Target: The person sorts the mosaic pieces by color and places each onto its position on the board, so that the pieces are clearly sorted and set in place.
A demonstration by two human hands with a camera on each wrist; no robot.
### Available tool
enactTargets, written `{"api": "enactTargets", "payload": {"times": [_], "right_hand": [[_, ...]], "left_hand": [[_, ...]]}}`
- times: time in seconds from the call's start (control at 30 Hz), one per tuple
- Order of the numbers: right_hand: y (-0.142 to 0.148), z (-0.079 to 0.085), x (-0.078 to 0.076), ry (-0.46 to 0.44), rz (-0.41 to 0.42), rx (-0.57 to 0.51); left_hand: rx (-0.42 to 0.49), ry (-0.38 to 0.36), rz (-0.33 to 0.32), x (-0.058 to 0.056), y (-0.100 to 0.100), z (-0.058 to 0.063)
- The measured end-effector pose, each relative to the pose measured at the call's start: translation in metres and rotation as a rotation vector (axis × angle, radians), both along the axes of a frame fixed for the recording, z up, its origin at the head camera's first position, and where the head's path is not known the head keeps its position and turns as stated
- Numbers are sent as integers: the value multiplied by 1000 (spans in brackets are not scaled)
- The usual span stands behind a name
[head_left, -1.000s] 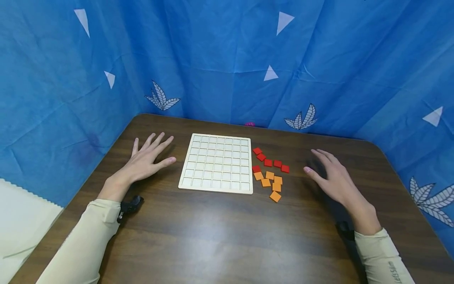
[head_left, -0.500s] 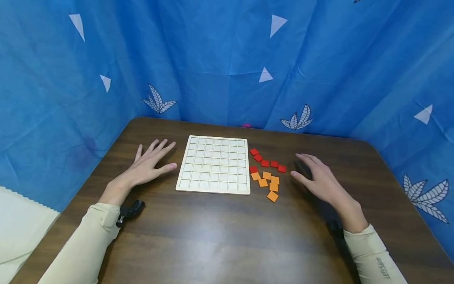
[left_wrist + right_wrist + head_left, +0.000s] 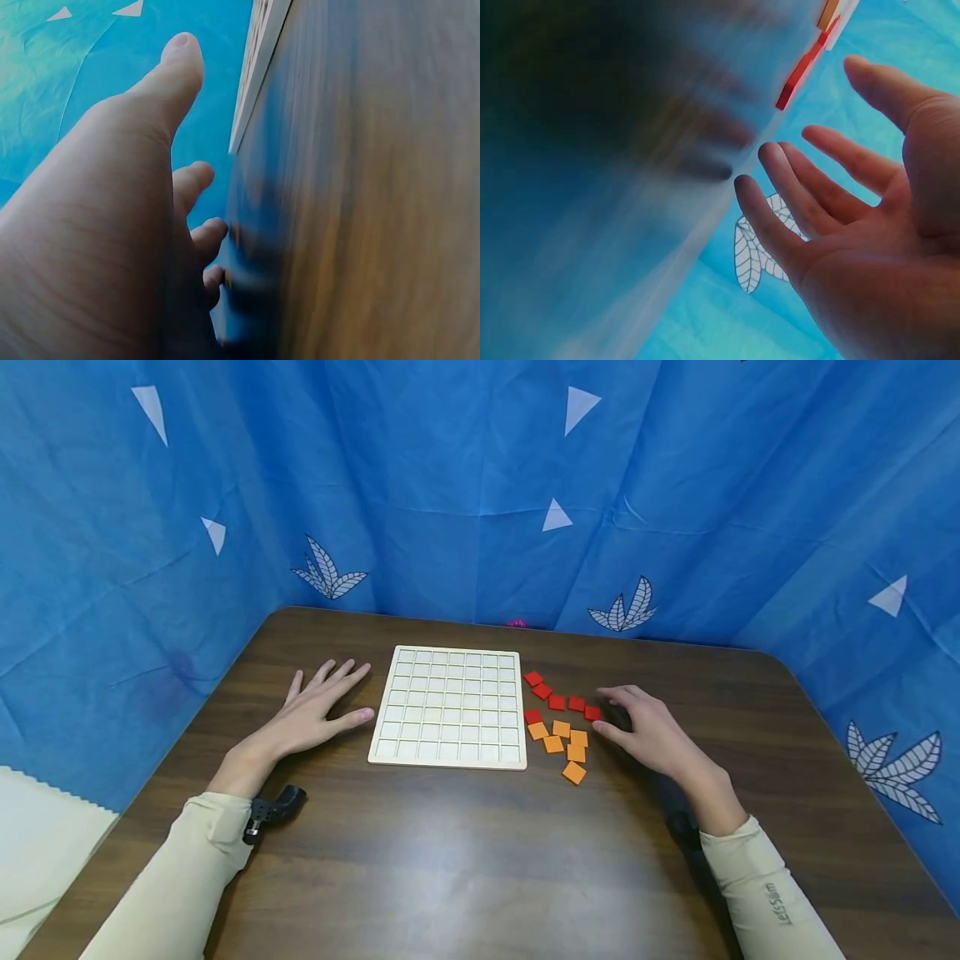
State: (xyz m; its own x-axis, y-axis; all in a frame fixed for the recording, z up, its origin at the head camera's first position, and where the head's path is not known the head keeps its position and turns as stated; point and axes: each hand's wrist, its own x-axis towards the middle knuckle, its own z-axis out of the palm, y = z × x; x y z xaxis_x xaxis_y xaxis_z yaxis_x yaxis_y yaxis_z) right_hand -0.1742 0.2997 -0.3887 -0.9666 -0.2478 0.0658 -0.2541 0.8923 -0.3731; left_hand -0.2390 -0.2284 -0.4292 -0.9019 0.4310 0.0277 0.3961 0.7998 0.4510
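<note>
Woodgrain tabletop [image 3: 450, 852], gridded board [image 3: 450, 707], square tiles [image 3: 576, 752], left grip [image 3: 303, 718] splayed, right grip [image 3: 651, 732] relaxed

Brown wood grain marks the counter [image 3: 337, 877], bearing a cream gridded board [image 3: 448, 708], red tiles [image 3: 557, 702] and orange tiles [image 3: 576, 752], with a blue curtain [image 3: 420, 468] of white triangles [image 3: 579, 407] and black-lined white leaves [image 3: 917, 758] beyond its far edge.

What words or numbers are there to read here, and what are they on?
"LetsSlim": letters on the right sleeve, sideways, small and a bit blurry, so that's my best reading.
I can't read any other words or numbers: none show on the board, red tiles or orange tiles.
The curtain shows leaves and triangles, no readable writing.
</note>
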Motion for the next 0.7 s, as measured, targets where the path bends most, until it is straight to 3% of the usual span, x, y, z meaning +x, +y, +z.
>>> {"api": "enactTargets", "payload": {"times": [0.23,0.5,0.7], "right_hand": [[-10,0,-6,10,14,-9],[-11,-2,-7,14,13,4],[-12,-3,-8,27,23,5]], "left_hand": [[-1,18,-40,0,13,-1],[10,55,-144,2,35,-1],[-4,68,-154,5,38,-2]]}}
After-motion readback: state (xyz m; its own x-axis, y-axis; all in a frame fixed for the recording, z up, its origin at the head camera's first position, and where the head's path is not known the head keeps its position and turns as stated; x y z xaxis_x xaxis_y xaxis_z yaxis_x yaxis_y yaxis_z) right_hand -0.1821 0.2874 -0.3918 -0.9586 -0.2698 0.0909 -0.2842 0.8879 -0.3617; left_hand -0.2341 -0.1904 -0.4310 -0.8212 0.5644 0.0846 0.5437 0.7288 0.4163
